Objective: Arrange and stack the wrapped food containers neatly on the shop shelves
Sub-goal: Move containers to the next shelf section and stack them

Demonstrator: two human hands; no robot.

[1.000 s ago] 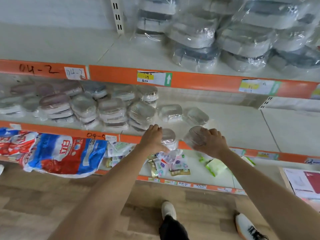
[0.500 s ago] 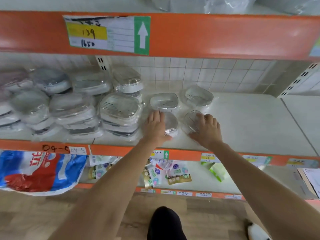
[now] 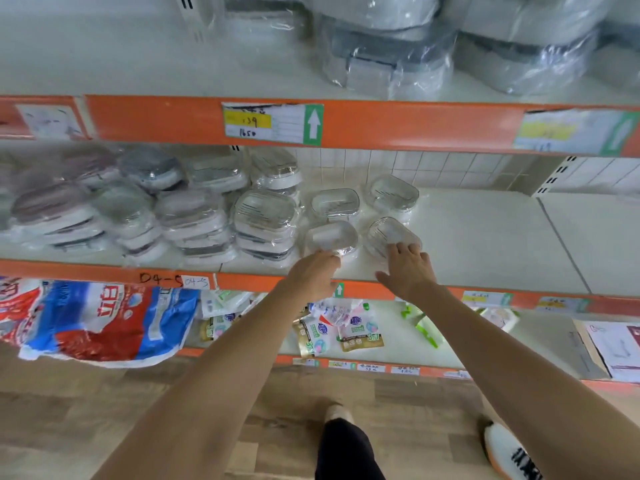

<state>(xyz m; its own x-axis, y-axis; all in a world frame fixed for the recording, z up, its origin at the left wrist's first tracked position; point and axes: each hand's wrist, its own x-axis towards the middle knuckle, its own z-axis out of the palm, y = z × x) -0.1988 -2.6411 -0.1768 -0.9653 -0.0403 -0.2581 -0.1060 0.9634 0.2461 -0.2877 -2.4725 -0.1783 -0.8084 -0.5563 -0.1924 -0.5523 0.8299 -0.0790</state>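
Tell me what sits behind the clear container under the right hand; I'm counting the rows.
Behind the front-right clear container that the right hand touches, one more wrapped clear container sits near the white tiled wall. Nothing shows behind that one; their contents cannot be made out.

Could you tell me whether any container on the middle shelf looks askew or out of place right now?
Yes: the front right container, touched by the right hand, sits tilted and turned at an angle, unlike the front left container near the left hand. The two behind lie flat and single, while the stacks to the left stand several high.
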